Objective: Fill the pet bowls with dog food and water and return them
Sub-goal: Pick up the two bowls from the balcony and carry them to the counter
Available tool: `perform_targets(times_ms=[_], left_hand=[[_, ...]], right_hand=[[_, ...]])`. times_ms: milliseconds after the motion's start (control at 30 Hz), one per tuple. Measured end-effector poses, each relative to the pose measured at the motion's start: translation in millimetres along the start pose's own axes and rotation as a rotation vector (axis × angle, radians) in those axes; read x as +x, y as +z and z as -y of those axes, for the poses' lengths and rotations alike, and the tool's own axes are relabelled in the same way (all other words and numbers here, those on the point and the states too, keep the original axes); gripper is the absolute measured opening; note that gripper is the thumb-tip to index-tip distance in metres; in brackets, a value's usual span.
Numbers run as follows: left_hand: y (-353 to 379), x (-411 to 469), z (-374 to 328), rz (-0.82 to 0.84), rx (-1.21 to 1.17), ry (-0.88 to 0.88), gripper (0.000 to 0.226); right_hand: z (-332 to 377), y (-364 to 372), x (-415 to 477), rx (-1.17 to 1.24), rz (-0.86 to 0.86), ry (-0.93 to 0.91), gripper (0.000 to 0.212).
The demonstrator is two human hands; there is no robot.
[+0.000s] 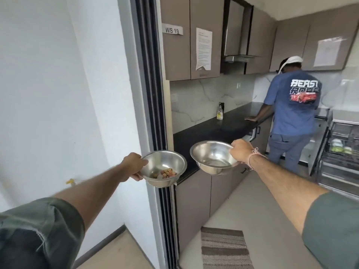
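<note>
Both arms stretched forward, one steel bowl per hand, both bowls held in the air at a kitchen doorway. Left hand (134,166) grips the left bowl (165,167) by its near-left rim, thumb on top, fingers curled underneath. Small heap of dog food (164,173) sits in the bottom, brown and pale pieces, well short of full. Right hand (240,151) clamps the right bowl (212,157) at its right rim, fingers closed over the edge; pink thread band on that wrist. This bowl has a little clear water (216,163) at the bottom. Right bowl is slightly higher and farther forward than the left one; the two are close together but not touching. Behind them, black countertop (223,129) with a soap bottle (220,113) near the wall. Another person in a blue t-shirt (295,105) stands farther in, back to camera, one hand on the counter. Striped rug (223,247) on the floor below.
</note>
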State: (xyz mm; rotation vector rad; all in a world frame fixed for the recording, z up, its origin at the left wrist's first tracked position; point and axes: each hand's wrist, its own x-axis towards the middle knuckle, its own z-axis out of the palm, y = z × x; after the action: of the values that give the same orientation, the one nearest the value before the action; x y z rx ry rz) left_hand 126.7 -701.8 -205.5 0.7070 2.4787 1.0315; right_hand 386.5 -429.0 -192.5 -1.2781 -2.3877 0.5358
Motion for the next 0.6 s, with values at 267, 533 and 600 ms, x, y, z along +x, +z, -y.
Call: perform_targets(times_ms=[267,533,600], left_hand=[[75.8,69.4,-82.4,0.012,-0.004,0.033,0.021],[146.1,162.8,-141.7,0.000,0.020,-0.014,0.032],[163.2,192.9,-150.5,0.005,0.048,-0.028,0.035]], right_hand=[[-70.4,-14.1,97.1,-0.029,-0.024,0.044,0.027],[-119.2,-5.7,209.6,-0.067,0.002,0.063,0.027],[-128.7,1.6,240.6,-0.069,0.002,0.068,0.026]])
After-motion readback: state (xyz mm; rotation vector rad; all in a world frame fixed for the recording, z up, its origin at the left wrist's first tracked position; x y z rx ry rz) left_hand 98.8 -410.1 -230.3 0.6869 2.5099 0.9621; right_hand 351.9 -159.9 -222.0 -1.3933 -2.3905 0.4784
